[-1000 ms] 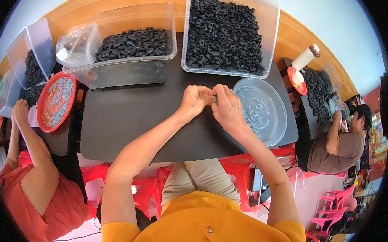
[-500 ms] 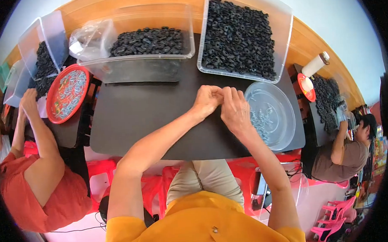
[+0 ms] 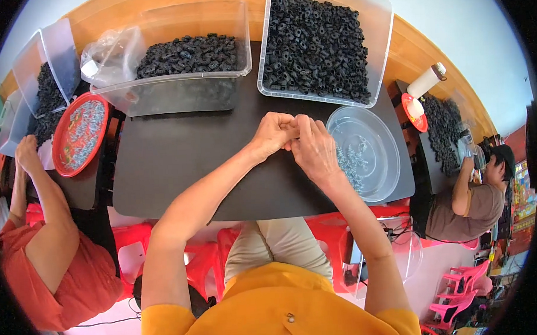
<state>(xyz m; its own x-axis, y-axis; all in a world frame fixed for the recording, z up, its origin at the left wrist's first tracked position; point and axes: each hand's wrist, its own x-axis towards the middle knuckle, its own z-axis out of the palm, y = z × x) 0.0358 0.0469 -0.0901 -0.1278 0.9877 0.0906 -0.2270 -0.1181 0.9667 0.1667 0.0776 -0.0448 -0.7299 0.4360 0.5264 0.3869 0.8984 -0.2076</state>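
Note:
My left hand (image 3: 273, 135) and my right hand (image 3: 313, 149) meet fingertip to fingertip above the dark table (image 3: 178, 165). Both are closed in a pinch, and whatever sits between the fingers is hidden. Just right of my right hand is a round clear plastic bowl (image 3: 383, 162) with small silvery screw-like pieces (image 3: 352, 164) in it. Beyond the hands stands a clear bin (image 3: 265, 88) heaped with small black plastic parts (image 3: 314, 49). To its left, a second clear bin (image 3: 175, 91) holds more black parts (image 3: 189, 56) and a crumpled plastic bag (image 3: 114, 57).
At the left, a person in a red top (image 3: 57, 272) works beside a red tray (image 3: 56, 147) of silvery pieces. Another person in a brown shirt (image 3: 462, 213) sits at the right near a pile of black parts (image 3: 442, 130) and a white bottle (image 3: 425, 81). Red stools (image 3: 131, 245) stand below the table.
My hands stay pinched together, their fingers shifting only slightly. The whole view has moved a little, so the table and bins appear slightly further left and higher.

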